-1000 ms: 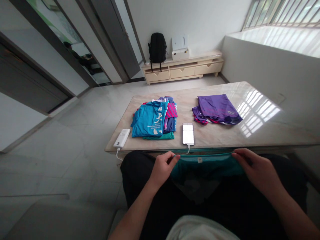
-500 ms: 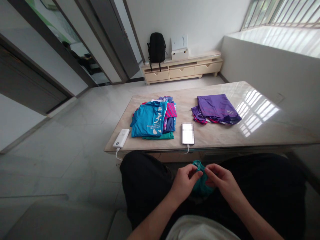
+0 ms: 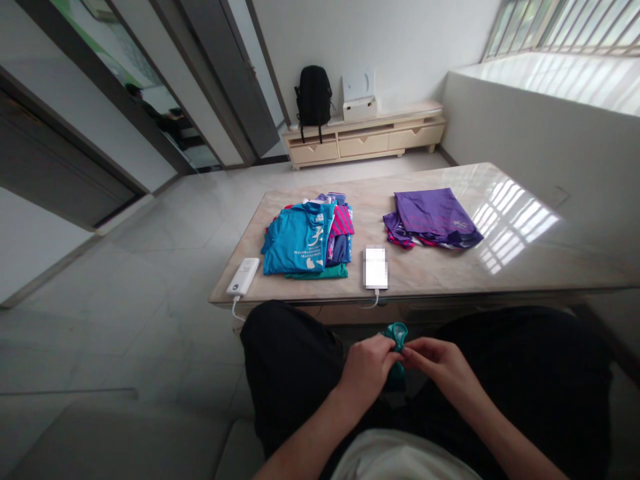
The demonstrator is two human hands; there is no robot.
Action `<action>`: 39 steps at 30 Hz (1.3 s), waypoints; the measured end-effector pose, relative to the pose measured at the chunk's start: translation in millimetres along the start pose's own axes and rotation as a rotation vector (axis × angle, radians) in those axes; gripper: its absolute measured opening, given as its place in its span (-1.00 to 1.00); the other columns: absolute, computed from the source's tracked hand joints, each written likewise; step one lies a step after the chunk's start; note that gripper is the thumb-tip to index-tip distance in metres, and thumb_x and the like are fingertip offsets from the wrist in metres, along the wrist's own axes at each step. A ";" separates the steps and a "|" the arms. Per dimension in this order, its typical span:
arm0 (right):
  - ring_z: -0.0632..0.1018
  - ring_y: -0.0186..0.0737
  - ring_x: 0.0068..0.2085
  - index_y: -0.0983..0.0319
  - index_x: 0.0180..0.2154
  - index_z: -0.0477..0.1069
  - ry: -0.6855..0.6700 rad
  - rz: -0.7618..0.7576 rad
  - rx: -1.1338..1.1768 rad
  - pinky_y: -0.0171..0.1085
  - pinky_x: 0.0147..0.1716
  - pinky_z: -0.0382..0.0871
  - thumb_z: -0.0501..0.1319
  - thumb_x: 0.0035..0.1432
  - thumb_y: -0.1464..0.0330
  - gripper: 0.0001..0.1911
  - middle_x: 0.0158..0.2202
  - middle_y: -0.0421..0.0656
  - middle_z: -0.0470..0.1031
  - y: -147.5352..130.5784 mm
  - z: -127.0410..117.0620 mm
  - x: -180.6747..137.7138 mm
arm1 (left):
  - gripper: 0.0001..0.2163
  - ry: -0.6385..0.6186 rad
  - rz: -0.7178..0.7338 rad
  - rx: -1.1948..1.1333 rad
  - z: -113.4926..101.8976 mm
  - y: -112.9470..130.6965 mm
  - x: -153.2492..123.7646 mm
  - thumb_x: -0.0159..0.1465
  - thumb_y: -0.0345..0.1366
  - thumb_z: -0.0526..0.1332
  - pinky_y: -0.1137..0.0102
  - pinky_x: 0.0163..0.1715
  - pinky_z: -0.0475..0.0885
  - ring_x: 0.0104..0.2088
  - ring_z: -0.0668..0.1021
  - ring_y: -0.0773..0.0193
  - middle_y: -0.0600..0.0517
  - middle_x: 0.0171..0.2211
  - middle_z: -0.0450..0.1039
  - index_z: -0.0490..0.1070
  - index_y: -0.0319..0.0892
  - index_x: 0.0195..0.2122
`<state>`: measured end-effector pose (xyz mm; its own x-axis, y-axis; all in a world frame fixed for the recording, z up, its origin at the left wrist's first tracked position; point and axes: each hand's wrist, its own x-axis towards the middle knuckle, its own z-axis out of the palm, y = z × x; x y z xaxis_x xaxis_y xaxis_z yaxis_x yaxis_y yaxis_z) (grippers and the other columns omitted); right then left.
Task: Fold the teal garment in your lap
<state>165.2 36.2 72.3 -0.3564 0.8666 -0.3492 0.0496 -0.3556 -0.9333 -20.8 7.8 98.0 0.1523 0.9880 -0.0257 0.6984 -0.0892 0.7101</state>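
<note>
Over the lap, at 6 o'clock, left hand (image 3: 367,370) and right hand (image 3: 440,363) meet, each pinching the bunched teal cloth (image 3: 397,335) between thumb and fingers; the cloth pokes up between the two hands and hangs below them. Beyond, on the table (image 3: 525,260): phone (image 3: 375,267) at 12 o'clock, just past the hands; stack of folded shirts (image 3: 307,241), blue one on top, at 11 o'clock; power bank (image 3: 243,276) at 10 o'clock near the table edge; purple pile (image 3: 433,219) at 1 o'clock, well apart from the stack.
</note>
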 end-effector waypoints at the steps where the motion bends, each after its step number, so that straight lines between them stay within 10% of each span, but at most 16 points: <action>1: 0.67 -0.04 -0.25 0.28 -0.29 0.66 0.006 -0.004 -0.019 -0.20 -0.19 0.54 0.46 0.02 0.00 -0.54 -0.30 -0.04 0.69 -1.0 0.7 -1.2 | -0.89 -0.002 0.006 0.032 0.6 -0.2 -0.4 0.35 -0.30 0.32 0.41 -0.31 0.35 -0.31 0.59 0.24 0.06 -0.34 0.56 0.54 -0.12 -0.35; 9: 0.66 0.05 -0.07 0.21 -0.10 0.67 -0.109 -0.069 -0.297 -0.10 -0.03 0.53 0.27 0.26 0.01 -0.56 -0.15 -0.05 0.69 -13.7 -4.7 -7.8 | -0.90 0.006 0.066 0.139 -1.7 -3.4 -0.9 0.42 -0.32 0.21 0.39 -0.25 0.42 -0.23 0.61 0.19 0.01 -0.25 0.57 0.53 -0.12 -0.19; 16: 0.39 0.06 0.32 0.11 0.28 0.37 -0.133 -0.500 -0.626 0.00 0.29 0.32 0.40 0.17 0.14 -0.32 0.31 0.04 0.35 -24.5 -24.2 0.3 | -0.92 -0.049 0.298 0.149 -13.6 6.0 -3.5 0.44 -0.34 0.17 0.34 -0.17 0.44 -0.17 0.56 0.16 -0.02 -0.21 0.56 0.45 -0.15 -0.17; 25: 0.62 -0.18 -0.23 0.17 -0.15 0.59 -0.105 -0.687 -0.671 -0.30 -0.25 0.52 0.32 0.28 0.24 -0.83 -0.25 -0.09 0.58 -36.7 -13.4 1.4 | -0.90 0.106 0.324 -0.200 -20.2 5.2 -2.3 0.43 -0.29 0.22 0.33 -0.13 0.45 -0.17 0.57 0.19 -0.04 -0.23 0.58 0.53 -0.14 -0.18; 39: 0.60 -0.22 -0.22 0.06 -0.07 0.63 0.191 -0.765 -0.679 -0.29 -0.25 0.51 0.22 0.36 0.33 -0.78 -0.22 -0.10 0.55 -29.7 -0.1 -3.0 | -0.88 0.272 0.194 -0.233 -13.9 11.8 3.3 0.44 -0.31 0.20 0.32 -0.13 0.45 -0.17 0.59 0.17 -0.04 -0.24 0.58 0.53 -0.15 -0.18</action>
<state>164.9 44.2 101.0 -0.3633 0.8395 0.4041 0.4081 0.5333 -0.7410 -21.8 11.8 116.0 0.0537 0.9556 0.2896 0.4932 -0.2776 0.8245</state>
